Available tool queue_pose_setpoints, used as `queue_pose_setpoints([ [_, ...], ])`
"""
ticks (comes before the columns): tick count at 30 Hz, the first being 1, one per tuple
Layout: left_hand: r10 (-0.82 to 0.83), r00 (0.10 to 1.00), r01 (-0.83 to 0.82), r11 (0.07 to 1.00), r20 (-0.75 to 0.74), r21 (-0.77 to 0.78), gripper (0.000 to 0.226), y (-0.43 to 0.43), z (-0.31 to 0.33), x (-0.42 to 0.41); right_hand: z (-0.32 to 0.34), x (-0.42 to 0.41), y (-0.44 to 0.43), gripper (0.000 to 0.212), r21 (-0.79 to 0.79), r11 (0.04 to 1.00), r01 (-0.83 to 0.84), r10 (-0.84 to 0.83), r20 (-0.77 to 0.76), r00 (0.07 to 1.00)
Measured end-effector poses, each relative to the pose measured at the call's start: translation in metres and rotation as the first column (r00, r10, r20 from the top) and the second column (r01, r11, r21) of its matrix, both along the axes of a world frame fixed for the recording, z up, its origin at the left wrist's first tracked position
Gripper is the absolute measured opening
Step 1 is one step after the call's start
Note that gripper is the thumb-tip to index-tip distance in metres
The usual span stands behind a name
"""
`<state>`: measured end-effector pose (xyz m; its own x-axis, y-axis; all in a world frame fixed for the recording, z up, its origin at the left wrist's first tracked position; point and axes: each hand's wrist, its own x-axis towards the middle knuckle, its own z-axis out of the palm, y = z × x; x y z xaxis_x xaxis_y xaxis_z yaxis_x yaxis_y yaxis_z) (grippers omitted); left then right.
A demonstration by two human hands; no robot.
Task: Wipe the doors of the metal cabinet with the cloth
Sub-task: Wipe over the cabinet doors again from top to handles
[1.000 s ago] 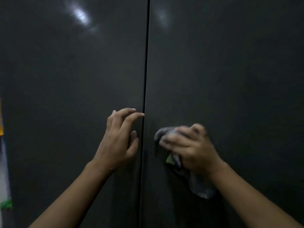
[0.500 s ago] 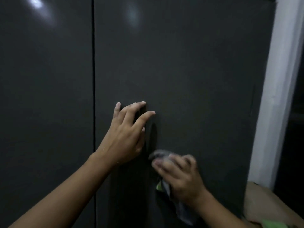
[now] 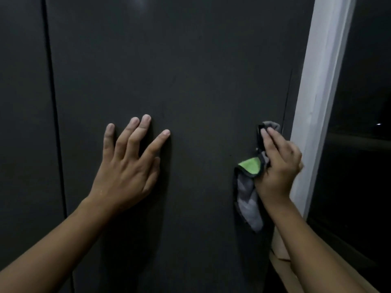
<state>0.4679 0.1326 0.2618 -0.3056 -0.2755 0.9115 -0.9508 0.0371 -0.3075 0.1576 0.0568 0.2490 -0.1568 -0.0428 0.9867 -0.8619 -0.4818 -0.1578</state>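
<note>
Left door [image 3: 23, 102]: a dark strip of it is showing at the far left, closed and flush with its neighbour.
Seam [image 3: 53, 106]: a thin black line is running top to bottom between the two doors, well left of both hands.
Left hand [image 3: 127, 172]: it is lying flat and open on the right-hand door, fingers straight and spread, palm pressing the metal, holding nothing, with the forearm coming up from the lower left corner.
Right door [image 3: 201, 66]: it is filling most of the view, dark and matt, with a faint glare of light at the very top.
Cloth [image 3: 248, 195]: grey with a bright green patch and dark edging, it is sitting bunched against the right door close to that door's right edge, and a loose tail is hanging down below the hand.
Right hand [image 3: 278, 166]: it is gripping the cloth, fingers curled round the bunch, fingertips pressing the top of it onto the door.
Brown surface [image 3: 280, 250]: a tan edge is peeking out behind the right forearm; what it is, I cannot tell.
White post [image 3: 317, 106]: it is standing just beside the cabinet's right edge, leaning in the wide-angle view, with darkness beyond it.
</note>
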Motion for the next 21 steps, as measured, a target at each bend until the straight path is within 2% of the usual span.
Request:
queue_pose_setpoints([
  [2, 0.011, 1.0, -0.011, 1.0, -0.02, -0.009, 0.059, -0.003, -0.003, -0.004, 0.006, 0.024, 0.006, 0.056, 0.008, 1.0, 0.0, 0.0, 0.003, 1.0],
  [5, 0.026, 0.999, -0.027, 0.999, -0.037, -0.028, 0.058, -0.006, -0.009, -0.009, -0.02, 0.063, 0.015, 0.054, -0.033, 0.996, -0.085, 0.075, -0.238, 0.968],
  [7, 0.026, 0.999, -0.027, 0.999, -0.032, -0.039, 0.058, -0.007, -0.014, -0.011, -0.054, 0.078, 0.02, 0.049, -0.038, 0.99, -0.139, 0.105, -0.471, 0.876],
  [9, 0.01, 1.0, -0.011, 0.999, -0.023, -0.042, 0.059, -0.007, -0.017, -0.01, -0.089, 0.076, 0.02, 0.046, -0.04, 0.99, -0.134, 0.078, -0.637, 0.767],
  [13, 0.002, 1.0, -0.001, 0.999, 0.021, -0.036, 0.059, -0.005, -0.021, -0.006, -0.116, 0.04, 0.017, 0.04, -0.052, 0.995, -0.086, 0.016, -0.765, 0.644],
  [15, 0.003, 0.999, -0.002, 1.0, 0.037, -0.024, 0.059, -0.004, -0.025, -0.006, -0.102, 0.013, 0.01, 0.039, -0.096, 0.994, -0.058, -0.029, -0.719, 0.695],
  [18, 0.008, 0.999, -0.009, 1.0, 0.052, 0.018, 0.063, -0.004, -0.028, -0.005, -0.054, -0.02, -0.003, 0.038, -0.093, 0.996, 0.004, -0.043, -0.42, 0.907],
  [21, 0.008, 0.999, -0.009, 1.0, 0.053, 0.01, 0.063, -0.006, -0.027, -0.005, -0.026, -0.024, -0.01, 0.037, -0.07, 0.997, 0.022, -0.034, -0.171, 0.985],
])
